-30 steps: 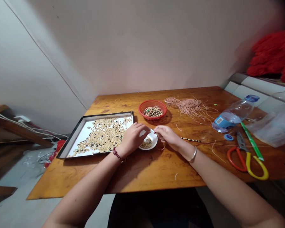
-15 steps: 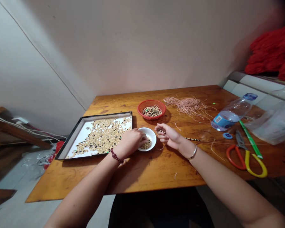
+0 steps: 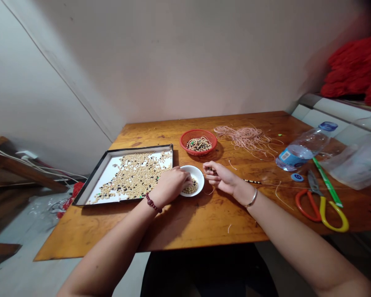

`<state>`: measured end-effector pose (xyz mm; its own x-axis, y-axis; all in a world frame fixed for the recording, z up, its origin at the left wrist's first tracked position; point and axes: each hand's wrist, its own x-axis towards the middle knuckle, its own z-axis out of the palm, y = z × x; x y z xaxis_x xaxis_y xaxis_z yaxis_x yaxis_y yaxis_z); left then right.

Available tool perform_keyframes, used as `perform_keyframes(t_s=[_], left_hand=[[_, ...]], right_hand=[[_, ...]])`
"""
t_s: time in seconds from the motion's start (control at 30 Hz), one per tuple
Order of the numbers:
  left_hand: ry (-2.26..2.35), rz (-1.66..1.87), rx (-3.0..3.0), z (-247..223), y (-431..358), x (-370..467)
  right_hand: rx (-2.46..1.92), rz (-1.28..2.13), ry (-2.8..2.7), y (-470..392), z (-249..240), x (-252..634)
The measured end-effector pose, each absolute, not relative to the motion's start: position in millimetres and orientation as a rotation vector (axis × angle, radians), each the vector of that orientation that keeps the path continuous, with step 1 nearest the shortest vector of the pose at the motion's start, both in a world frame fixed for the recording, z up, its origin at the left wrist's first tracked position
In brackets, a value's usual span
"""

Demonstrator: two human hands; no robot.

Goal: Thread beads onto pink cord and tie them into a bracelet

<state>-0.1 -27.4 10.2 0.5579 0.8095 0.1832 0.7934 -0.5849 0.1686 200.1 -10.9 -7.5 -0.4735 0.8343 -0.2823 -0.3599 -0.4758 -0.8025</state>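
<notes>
My left hand (image 3: 172, 184) reaches over the left rim of a small white bowl (image 3: 199, 177) with its fingers closed and pointing down at the beads (image 3: 190, 188) inside. Whatever those fingertips pinch is hidden. To the right of the bowl, my right hand (image 3: 220, 176) is curled around a beaded string, and a few dark and pale beads show between its fingers. More of that string, with a black and cream beaded stretch (image 3: 252, 181), emerges behind the wrist and trails right across the table.
A shallow black-edged tray (image 3: 92, 178) of loose beads lies left. Behind the bowl stand a red basket (image 3: 198, 153) of beaded strands and a heap of pink cord (image 3: 244, 137). On the right are a water bottle (image 3: 299, 152), scissors (image 3: 314, 186) and a green strip (image 3: 327, 182).
Almost nothing differs. The whole view has shifted slightly, while my left fingers stay in the bowl and my right hand keeps its grip on the beaded string.
</notes>
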Motion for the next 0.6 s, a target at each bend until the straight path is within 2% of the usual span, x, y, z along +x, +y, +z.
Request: perform_keyframes(t_s=[0.27, 0.6], left_hand=[[1.186, 0.964, 2.088, 11.7, -16.3, 3.4], [1.120, 1.062, 1.972, 6.6, -16.7, 7.3]], right_hand=[[-0.980, 1.622, -1.203, -15.9, -11.1, 190.6], [-0.975, 1.207, -1.554, -14.9, -14.9, 191.5]])
